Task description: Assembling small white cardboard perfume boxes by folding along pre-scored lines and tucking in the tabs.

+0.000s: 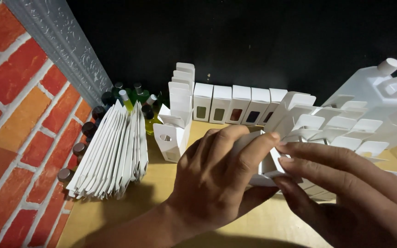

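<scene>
**Small carton held over wooden table**

A small white cardboard carton, flaps open and contents hidden, is gripped by the left hand and pinched by the right hand above the pale wooden table. Flattened white carton blanks are stacked left. Farther back, closed white windowed boxes are lined up; dark-capped small bottles are clustered behind.
</scene>
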